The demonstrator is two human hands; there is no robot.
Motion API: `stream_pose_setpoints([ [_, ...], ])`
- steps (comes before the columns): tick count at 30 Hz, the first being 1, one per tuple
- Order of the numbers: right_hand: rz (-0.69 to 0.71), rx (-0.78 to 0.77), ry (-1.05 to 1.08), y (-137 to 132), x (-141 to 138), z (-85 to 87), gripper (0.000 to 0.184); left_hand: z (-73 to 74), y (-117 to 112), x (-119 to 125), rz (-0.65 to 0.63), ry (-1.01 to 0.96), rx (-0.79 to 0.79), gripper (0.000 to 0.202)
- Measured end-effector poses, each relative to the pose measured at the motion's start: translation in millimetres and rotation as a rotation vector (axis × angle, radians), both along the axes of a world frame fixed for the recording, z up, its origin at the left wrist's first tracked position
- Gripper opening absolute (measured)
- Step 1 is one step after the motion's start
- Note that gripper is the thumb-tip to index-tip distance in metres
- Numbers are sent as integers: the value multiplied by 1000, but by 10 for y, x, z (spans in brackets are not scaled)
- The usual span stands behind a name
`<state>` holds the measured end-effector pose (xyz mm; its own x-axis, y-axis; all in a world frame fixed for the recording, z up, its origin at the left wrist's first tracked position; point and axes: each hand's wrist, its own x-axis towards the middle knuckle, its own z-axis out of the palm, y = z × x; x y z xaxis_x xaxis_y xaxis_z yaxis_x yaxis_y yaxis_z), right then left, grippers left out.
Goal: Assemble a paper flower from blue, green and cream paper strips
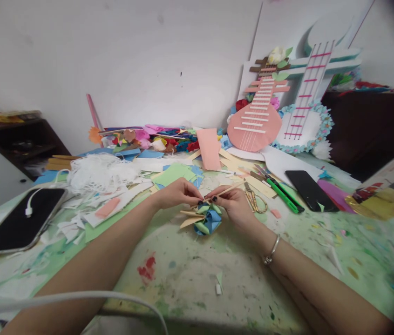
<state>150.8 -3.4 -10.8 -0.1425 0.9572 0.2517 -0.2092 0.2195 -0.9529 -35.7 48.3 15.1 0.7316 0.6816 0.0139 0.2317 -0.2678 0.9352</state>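
A blue paper flower (211,219) with green and tan paper leaves hangs just below my fingertips, over the middle of the table. My left hand (179,193) is closed, its thumb and fingers pinched at the flower's upper edge. Opposite it, my right hand (234,204) pinches a thin pale strip (232,188) that runs out to the upper right from the flower. The fingertips of both hands nearly meet, and they hide where strip and flower join. Gold-handled scissors (255,203) lie just beyond my right hand.
A green utility knife (282,195) and a black phone (311,190) lie on the right. On the left are a tablet (22,221), white string (101,172) and paper scraps. Paper instruments, including a pink lute (255,125), lean on the wall. A white cable (113,294) crosses the foreground.
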Motion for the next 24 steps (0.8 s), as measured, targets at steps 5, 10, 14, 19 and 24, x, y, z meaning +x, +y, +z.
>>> stream_pose_setpoints([
  [5, 0, 27, 25, 31, 33, -8, 11, -25, -35, 54, -38, -89, -141, 22],
  [10, 58, -8, 18, 43, 62, 5, 14, -73, -31, 78, -58, -160, -189, 26],
  [14, 43, -130, 3, 31, 47, 24, 22, -111, -22, 104, -5, -169, -159, 28],
  [19, 7, -139, -102, 35, 33, 28, 22, -111, -53, 153, 38, -101, 33, 24],
  [24, -35, -137, -138, 54, 65, 24, 21, -81, -108, 203, 72, 8, 450, 15],
])
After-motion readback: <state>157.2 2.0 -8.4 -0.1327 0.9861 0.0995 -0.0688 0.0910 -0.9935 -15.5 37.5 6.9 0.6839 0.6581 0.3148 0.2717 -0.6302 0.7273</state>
